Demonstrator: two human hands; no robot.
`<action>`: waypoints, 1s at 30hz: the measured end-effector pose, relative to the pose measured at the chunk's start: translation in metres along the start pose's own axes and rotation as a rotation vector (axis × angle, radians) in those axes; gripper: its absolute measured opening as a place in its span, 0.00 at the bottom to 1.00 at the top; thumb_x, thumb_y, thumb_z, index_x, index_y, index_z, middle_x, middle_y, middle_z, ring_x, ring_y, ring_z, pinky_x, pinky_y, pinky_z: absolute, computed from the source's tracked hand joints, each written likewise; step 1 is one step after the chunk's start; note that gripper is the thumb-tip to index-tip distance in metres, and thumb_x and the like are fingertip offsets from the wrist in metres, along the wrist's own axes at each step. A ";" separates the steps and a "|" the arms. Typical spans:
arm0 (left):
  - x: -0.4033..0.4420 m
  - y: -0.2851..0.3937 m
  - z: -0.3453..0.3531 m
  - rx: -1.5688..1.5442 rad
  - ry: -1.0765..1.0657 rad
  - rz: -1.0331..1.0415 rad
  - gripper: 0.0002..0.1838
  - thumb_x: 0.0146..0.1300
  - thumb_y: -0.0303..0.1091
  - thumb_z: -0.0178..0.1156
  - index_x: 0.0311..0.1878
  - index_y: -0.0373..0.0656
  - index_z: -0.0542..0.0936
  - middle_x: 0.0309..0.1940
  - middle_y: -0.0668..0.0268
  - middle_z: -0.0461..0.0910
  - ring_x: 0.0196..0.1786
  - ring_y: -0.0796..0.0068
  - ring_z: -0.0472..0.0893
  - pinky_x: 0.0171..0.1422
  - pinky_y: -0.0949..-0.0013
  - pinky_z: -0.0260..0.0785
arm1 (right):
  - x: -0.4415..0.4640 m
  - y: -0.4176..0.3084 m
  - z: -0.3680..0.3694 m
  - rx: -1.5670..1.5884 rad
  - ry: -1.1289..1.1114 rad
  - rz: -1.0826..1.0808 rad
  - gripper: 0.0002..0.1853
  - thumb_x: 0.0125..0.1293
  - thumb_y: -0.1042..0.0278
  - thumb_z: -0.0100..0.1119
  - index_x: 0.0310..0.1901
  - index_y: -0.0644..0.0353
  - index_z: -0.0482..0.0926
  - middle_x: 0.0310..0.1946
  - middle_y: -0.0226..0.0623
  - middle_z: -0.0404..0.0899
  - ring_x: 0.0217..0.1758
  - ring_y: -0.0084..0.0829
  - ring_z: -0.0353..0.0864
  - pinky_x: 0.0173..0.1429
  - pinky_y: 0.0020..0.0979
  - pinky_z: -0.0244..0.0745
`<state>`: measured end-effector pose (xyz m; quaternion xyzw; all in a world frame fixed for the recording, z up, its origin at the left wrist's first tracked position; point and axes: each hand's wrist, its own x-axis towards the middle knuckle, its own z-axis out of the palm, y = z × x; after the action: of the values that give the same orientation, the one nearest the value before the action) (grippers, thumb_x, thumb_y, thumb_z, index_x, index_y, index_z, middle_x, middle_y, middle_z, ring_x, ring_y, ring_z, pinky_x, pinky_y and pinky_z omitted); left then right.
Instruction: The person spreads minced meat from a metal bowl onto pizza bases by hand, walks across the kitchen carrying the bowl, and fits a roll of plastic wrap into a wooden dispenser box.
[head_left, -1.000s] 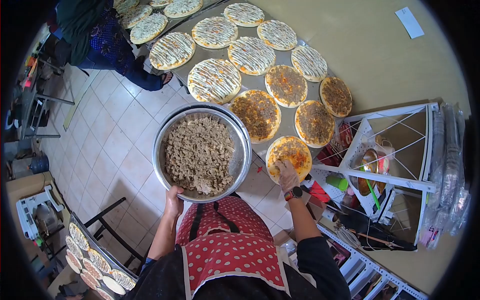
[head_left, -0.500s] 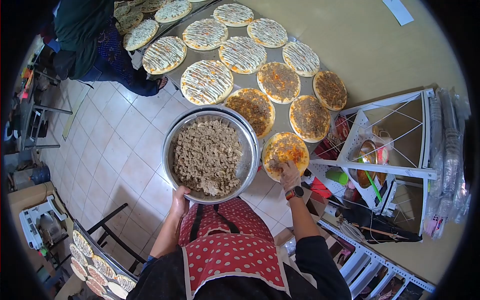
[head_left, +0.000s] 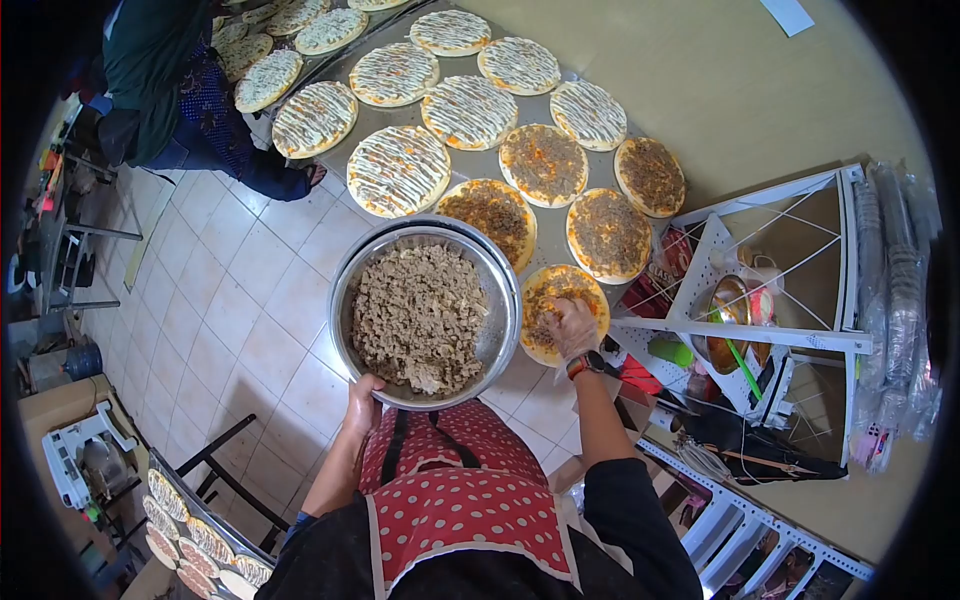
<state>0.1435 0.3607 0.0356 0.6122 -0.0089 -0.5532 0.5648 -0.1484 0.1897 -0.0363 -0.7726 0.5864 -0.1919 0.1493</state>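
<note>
My left hand (head_left: 366, 402) grips the rim of a metal bowl (head_left: 497, 335) from below left. Crumbly brown minced meat (head_left: 415, 315) fills much of the bowl. In a clear plastic glove, my right hand (head_left: 573, 328) rests on the meat-topped flatbread (head_left: 563, 283) nearest me, at the table's lower corner. Its fingers point down into the topping, and whether they pinch any meat is hidden. Other rounds with browned meat (head_left: 609, 235) lie just beyond, and rounds striped with white sauce (head_left: 398, 170) sit farther up the metal table.
A person in dark clothes (head_left: 165, 90) stands at the upper left beside more topped rounds (head_left: 268, 80). A white metal shelf (head_left: 740, 325) with bowls and a green cup is at the right. At the lower left are a tray of rounds (head_left: 208, 540) and a black metal frame (head_left: 215, 460).
The view has shifted, and the table's rounds appear farther left. My right hand has moved over the nearest round, which shows more meat spread on it. My left hand still holds the bowl.
</note>
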 end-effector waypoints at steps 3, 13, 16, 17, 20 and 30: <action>0.006 -0.004 0.002 -0.004 -0.039 -0.014 0.10 0.41 0.31 0.49 0.26 0.35 0.69 0.22 0.63 0.68 0.29 0.70 0.68 0.37 0.67 0.63 | 0.001 0.010 0.006 0.009 0.013 -0.098 0.06 0.43 0.75 0.54 0.26 0.57 0.71 0.24 0.42 0.69 0.31 0.42 0.71 0.36 0.38 0.68; 0.025 -0.018 0.031 0.040 -0.146 0.045 0.18 0.41 0.27 0.48 0.39 0.34 0.66 0.27 0.63 0.68 0.30 0.72 0.68 0.36 0.70 0.63 | 0.014 -0.044 -0.079 0.166 0.302 -0.065 0.05 0.46 0.75 0.50 0.27 0.60 0.73 0.27 0.40 0.72 0.32 0.42 0.71 0.36 0.36 0.66; 0.046 -0.038 0.035 0.261 -0.179 0.028 0.14 0.42 0.31 0.50 0.34 0.33 0.68 0.27 0.64 0.68 0.32 0.74 0.67 0.37 0.72 0.61 | 0.017 -0.088 -0.081 0.409 -0.028 -0.163 0.12 0.49 0.70 0.52 0.37 0.59 0.73 0.34 0.42 0.72 0.37 0.40 0.71 0.41 0.36 0.67; 0.056 -0.050 0.033 0.351 -0.186 0.028 0.14 0.43 0.31 0.50 0.33 0.33 0.69 0.29 0.64 0.68 0.33 0.74 0.66 0.38 0.72 0.61 | 0.023 -0.097 -0.075 0.245 -0.109 -0.147 0.18 0.48 0.64 0.54 0.43 0.57 0.70 0.37 0.46 0.70 0.40 0.41 0.70 0.44 0.37 0.66; 0.019 -0.024 0.084 0.282 -0.223 0.040 0.14 0.43 0.32 0.50 0.34 0.35 0.69 0.29 0.64 0.68 0.33 0.75 0.66 0.38 0.73 0.60 | 0.029 -0.115 -0.059 -0.016 -0.208 -0.041 0.30 0.46 0.53 0.57 0.52 0.54 0.63 0.42 0.52 0.65 0.44 0.45 0.68 0.48 0.39 0.64; 0.029 -0.052 0.101 0.223 -0.354 -0.110 0.13 0.43 0.31 0.50 0.34 0.38 0.68 0.24 0.67 0.67 0.28 0.78 0.66 0.34 0.77 0.59 | 0.013 -0.105 -0.039 0.202 -0.257 -0.166 0.24 0.39 0.72 0.63 0.43 0.58 0.69 0.38 0.48 0.66 0.43 0.47 0.68 0.46 0.38 0.66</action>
<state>0.0535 0.2922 0.0049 0.5638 -0.1355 -0.6777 0.4523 -0.0743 0.2050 0.0474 -0.8177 0.4745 -0.1611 0.2833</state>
